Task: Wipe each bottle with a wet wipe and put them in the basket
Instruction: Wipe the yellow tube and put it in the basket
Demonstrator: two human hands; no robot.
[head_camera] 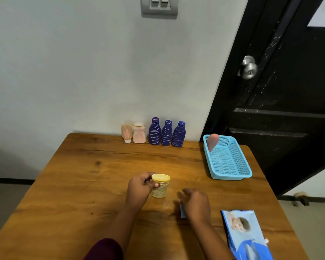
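Note:
My left hand (141,188) grips a small yellow bottle (160,186) with a yellow cap, standing upright on the wooden table (79,184). My right hand (194,202) rests on the table beside it, blurred, over a small blue-white wipe (182,212); whether its fingers hold the wipe is unclear. A blue mesh basket (231,171) sits at the right, with one pink bottle (212,141) leaning in its far corner. Three dark blue bottles (166,133), a pink bottle (139,133) and an upside-down beige tube (127,133) line the wall.
A blue wet-wipe pack (246,235) lies at the table's front right. A black door (281,91) with a metal knob stands close behind the basket. The wall runs along the table's far edge.

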